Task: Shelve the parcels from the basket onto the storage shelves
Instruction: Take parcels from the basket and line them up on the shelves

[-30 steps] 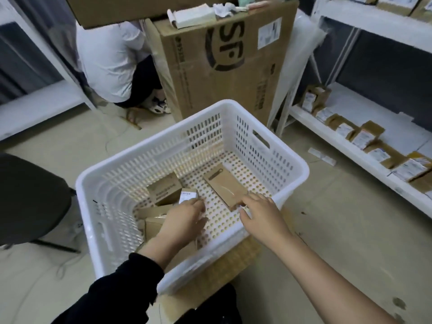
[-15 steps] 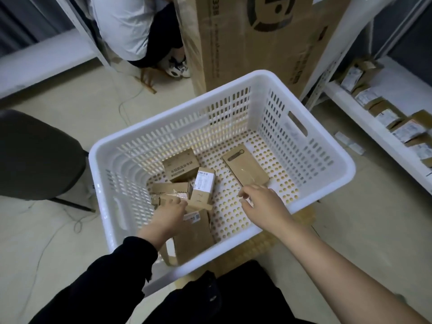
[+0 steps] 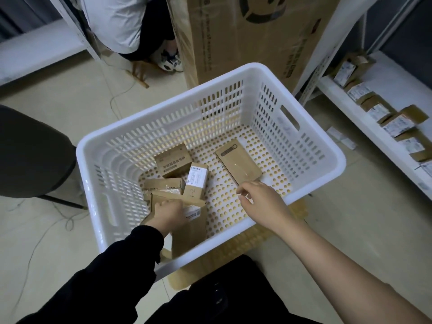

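- Beige floor [image 3: 70,108], head view: noted white basket [image 3: 327,160] centre, storage shelf [image 3: 392,76] at right carrying labelled parcels [image 3: 398,125].
- Inside basket: flat parcel [image 3: 238,166] lying alone at right; small boxes [image 3: 174,160] clustered at left.
- Left hand [image 3: 169,212]: curled round brown parcel [image 3: 191,200] in cluster, gripping it.
- Right hand [image 3: 261,202]: loosely curled at flat parcel's near edge; cannot tell contact.

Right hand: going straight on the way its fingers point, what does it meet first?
The flat brown parcel lying on the basket floor: the right hand points at its near end, fingertips just short of it. Whether they are level with it or above is unclear.
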